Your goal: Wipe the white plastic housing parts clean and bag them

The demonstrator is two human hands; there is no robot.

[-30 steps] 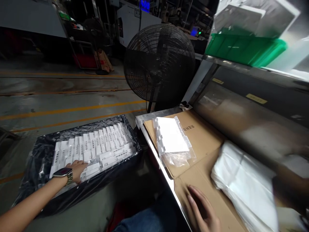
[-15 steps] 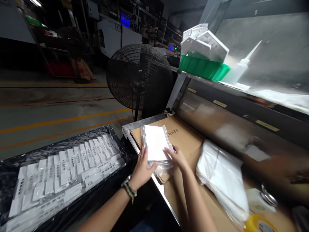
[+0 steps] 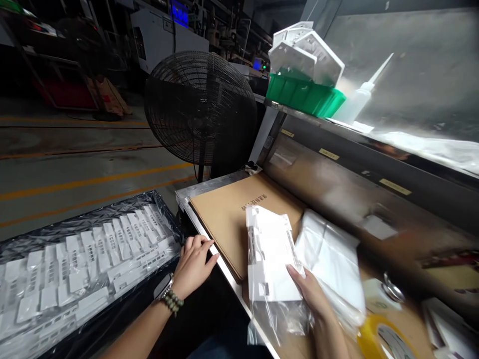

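**Workbench beside a factory aisle: white part in its bag, held at the bench edge**

Cardboard sheeting (image 3: 228,214) covers the metal workbench (image 3: 194,187), which stands beside a grey factory floor marked with yellow lines.

The right hand (image 3: 310,294) lies on the near right corner of a flat white plastic part (image 3: 271,254), fingers spread over its top, thumb side hidden; whether it truly grips the part cannot be told. The part sits inside a clear plastic bag (image 3: 279,316), whose loose end hangs over the bench's front edge. The part itself rests on the cardboard, slightly tilted, near the front rim.

The left hand (image 3: 192,267) is half open, fingers loosely curled, holding nothing. It hovers off the bench's left edge, between the bench and a black-lined bin (image 3: 123,212), with a watch and bead bracelet at the wrist.

Just right of the bagged part lies a pile of white bags (image 3: 333,264), touching it. Farther right a yellow tape roll (image 3: 377,339) lies at the frame's bottom. The bin on the left holds rows of white plastic pieces (image 3: 86,259). Behind the bench stands a black floor fan (image 3: 200,107). On a raised shelf sits a green tray (image 3: 303,94) with white housings, and beside it a white nozzle bottle (image 3: 359,99).
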